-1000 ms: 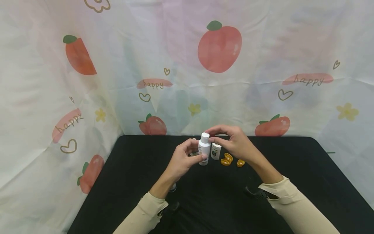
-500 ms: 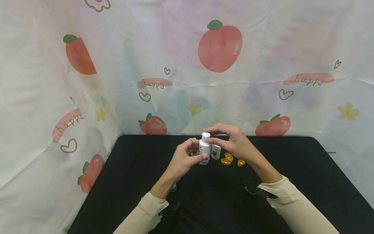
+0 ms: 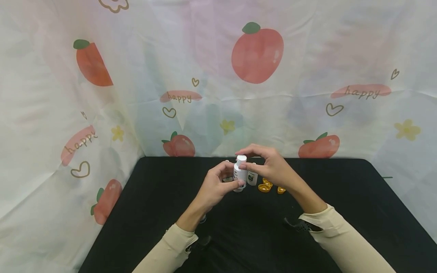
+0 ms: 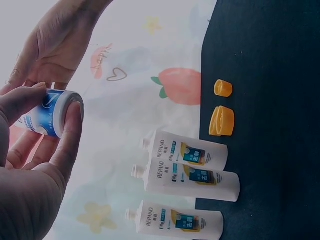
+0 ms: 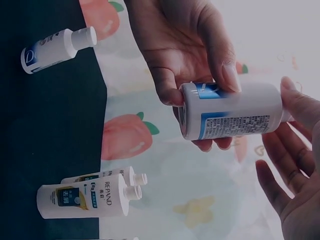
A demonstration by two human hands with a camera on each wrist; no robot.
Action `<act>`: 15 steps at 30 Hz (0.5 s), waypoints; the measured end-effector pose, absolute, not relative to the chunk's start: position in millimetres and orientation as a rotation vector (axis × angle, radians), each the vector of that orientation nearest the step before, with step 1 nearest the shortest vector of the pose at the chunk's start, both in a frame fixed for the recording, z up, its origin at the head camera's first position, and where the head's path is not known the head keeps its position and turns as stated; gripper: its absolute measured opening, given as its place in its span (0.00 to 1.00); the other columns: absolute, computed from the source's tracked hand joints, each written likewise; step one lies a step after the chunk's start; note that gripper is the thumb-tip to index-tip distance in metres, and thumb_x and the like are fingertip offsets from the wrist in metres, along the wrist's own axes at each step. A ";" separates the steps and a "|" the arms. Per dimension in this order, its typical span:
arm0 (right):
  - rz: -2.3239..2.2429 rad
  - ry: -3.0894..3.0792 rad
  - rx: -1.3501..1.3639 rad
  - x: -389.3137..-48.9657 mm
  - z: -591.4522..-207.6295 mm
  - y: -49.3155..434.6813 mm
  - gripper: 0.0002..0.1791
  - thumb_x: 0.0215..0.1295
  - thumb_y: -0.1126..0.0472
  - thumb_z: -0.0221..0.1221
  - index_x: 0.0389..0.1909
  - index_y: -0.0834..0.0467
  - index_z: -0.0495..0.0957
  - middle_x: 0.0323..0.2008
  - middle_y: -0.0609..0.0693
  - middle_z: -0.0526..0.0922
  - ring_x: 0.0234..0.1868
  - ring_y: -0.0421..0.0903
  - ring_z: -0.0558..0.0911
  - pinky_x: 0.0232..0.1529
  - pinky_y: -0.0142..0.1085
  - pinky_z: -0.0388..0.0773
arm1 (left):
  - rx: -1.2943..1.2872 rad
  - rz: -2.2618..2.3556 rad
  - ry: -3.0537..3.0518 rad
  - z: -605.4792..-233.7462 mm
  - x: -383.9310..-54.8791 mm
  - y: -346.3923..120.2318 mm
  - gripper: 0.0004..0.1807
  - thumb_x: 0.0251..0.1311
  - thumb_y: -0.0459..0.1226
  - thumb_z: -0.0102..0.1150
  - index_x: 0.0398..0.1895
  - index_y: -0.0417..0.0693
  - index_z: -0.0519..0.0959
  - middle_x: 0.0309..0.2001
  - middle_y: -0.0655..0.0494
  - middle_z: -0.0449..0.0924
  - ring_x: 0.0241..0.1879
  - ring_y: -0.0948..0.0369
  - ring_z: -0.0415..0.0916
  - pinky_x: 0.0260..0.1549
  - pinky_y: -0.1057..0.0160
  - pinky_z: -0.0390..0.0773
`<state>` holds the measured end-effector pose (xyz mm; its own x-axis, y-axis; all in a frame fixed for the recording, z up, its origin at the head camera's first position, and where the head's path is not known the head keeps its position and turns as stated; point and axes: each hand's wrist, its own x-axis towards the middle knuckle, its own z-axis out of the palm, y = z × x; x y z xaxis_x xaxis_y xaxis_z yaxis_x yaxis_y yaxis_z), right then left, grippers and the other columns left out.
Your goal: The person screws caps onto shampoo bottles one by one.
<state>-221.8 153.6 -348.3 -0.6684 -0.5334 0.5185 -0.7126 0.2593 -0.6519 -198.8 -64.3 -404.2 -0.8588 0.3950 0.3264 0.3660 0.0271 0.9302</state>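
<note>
My left hand (image 3: 213, 185) grips a small white bottle (image 3: 240, 173) with a blue label, held above the table. In the left wrist view, my left thumb and fingers are around its blue lower end (image 4: 52, 112). My right hand (image 3: 273, 168) pinches the white cap (image 3: 241, 158) at the top, thumb in front and fingers behind. The right wrist view shows the bottle (image 5: 235, 110) on its side between both hands, its cap mostly hidden by my right fingers. White REPAND bottles (image 4: 192, 180) stand behind on the table, their narrow necks bare.
Orange cap-like pieces (image 3: 264, 187) lie on the black table (image 3: 252, 235), right of the standing bottles. Another white bottle with a white cap (image 5: 57, 50) stands nearer, partly behind my left forearm in the head view. A printed cloth (image 3: 211, 125) hangs behind the table.
My right thumb has shifted left across the cap and neck, and the fingers have moved slightly left. The bottle has drifted a little to the right in my left hand's grip.
</note>
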 end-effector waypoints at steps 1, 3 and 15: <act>1.375 -2.330 1.171 -221.8 -348.4 153.2 0.20 0.62 0.65 0.70 0.54 0.49 0.82 0.48 0.42 0.83 0.50 0.40 0.83 0.55 0.35 0.78 | 0.831 2.015 2.232 -403.9 -198.6 -63.9 0.19 0.61 0.35 0.71 0.55 0.50 0.78 0.52 0.53 0.82 0.53 0.58 0.80 0.48 0.54 0.82; 1.383 -2.326 1.168 -222.2 -349.0 152.7 0.18 0.62 0.66 0.70 0.52 0.49 0.82 0.46 0.42 0.83 0.49 0.40 0.83 0.54 0.36 0.79 | 0.830 2.026 2.218 -403.4 -198.0 -63.0 0.20 0.61 0.34 0.71 0.55 0.50 0.78 0.53 0.52 0.82 0.53 0.57 0.80 0.47 0.54 0.83; 1.366 -2.378 1.086 -221.1 -350.1 153.4 0.16 0.61 0.62 0.72 0.47 0.48 0.79 0.43 0.41 0.82 0.47 0.40 0.82 0.52 0.39 0.79 | 0.822 2.079 2.141 -404.2 -196.8 -57.7 0.20 0.60 0.31 0.71 0.54 0.46 0.78 0.53 0.48 0.80 0.52 0.55 0.82 0.40 0.56 0.86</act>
<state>-221.1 153.4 -350.1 -0.7131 -0.4999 0.4914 -0.6763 0.3063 -0.6699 -196.8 -57.7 -404.2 -0.8581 0.3978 0.3248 0.3363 -0.0426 0.9408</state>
